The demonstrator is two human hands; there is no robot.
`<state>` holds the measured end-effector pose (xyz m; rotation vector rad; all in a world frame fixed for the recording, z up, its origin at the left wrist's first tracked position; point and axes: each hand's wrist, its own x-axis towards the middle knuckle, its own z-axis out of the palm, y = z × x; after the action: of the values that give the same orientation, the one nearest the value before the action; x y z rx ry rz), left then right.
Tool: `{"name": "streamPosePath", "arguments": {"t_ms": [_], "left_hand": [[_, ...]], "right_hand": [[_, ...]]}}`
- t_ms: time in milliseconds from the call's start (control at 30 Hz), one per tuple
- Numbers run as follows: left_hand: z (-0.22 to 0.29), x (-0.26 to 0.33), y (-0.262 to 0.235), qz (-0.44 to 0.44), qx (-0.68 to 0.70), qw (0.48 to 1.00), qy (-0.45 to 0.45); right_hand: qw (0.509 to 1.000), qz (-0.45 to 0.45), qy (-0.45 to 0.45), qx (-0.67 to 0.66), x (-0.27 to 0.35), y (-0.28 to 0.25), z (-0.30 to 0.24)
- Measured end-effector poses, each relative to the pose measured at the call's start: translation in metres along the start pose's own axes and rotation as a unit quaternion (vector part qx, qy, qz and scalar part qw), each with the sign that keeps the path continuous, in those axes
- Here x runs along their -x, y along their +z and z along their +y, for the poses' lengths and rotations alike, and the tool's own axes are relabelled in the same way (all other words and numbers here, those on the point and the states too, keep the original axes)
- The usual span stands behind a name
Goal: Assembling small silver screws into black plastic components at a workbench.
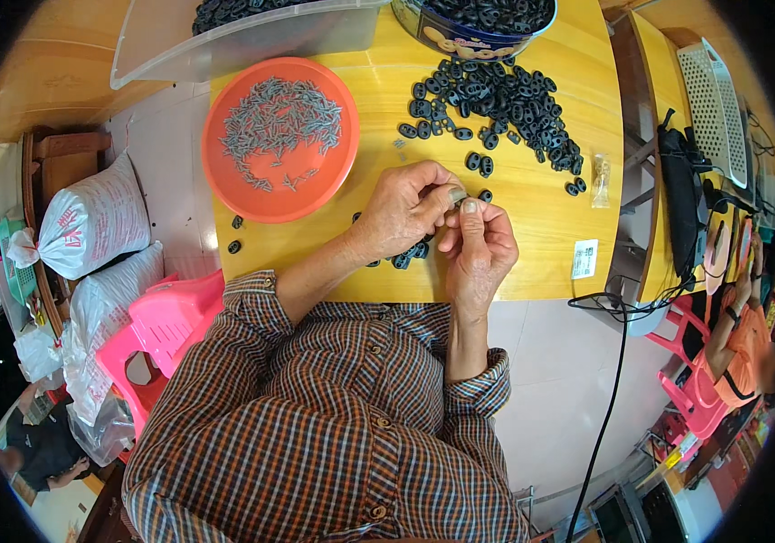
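My left hand (408, 210) and my right hand (483, 246) meet over the front of the yellow table, thumbs and fingertips pinched together. Between them is a small dark piece, mostly covered by the fingers; its exact kind is hard to make out. Under my hands lie several black two-holed oval plastic pieces (403, 260), partly hidden. One more black oval piece (485, 195) rests just beyond my right fingertips. A large heap of black oval pieces (518, 104) spreads farther back. To the left, an orange-red bowl (215, 172) holds many thin grey metal pieces (283, 118).
A clear plastic bin (315, 36) and a dark blue tin (469, 41) of black pieces stand at the back. A small clear packet (601, 181) and white label (584, 259) lie right. Pink chair (170, 317) and white sacks (98, 217) are left; a black cable (618, 362) hangs right.
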<state>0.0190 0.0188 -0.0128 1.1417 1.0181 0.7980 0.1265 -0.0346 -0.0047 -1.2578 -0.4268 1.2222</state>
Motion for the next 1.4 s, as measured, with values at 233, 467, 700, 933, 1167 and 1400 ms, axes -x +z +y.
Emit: {"name": "streamPosePath", "arguments": {"t_ms": [233,467,700,933,1167,1400], "left_hand": [[-0.0004,0.0015,0.0017,0.01,0.022,1.0,0.0],[0.0003,0.0009,0.0014,-0.011,0.076,0.997,0.021],[0.001,-0.0005,0.0009,-0.018,0.051,0.998,0.023],[0.0026,-0.0009,0.002,-0.012,0.04,0.999,0.003],[0.0012,0.0,0.0018,-0.007,0.024,1.0,0.015],[0.0017,0.0004,0.0031,-0.002,0.032,0.999,0.011]], "right_hand": [[1.0,-0.007,-0.002,-0.025,-0.0029,-0.0011,0.0032],[0.997,0.001,0.02,-0.069,-0.005,-0.0017,-0.0028],[0.997,-0.005,0.021,-0.069,-0.0046,-0.0015,-0.0036],[0.995,-0.01,0.024,-0.092,-0.004,-0.0018,-0.0019],[0.996,-0.022,0.005,-0.085,-0.0042,-0.0016,0.0012],[0.996,-0.026,0.003,-0.081,-0.0049,-0.0036,-0.0002]]}}
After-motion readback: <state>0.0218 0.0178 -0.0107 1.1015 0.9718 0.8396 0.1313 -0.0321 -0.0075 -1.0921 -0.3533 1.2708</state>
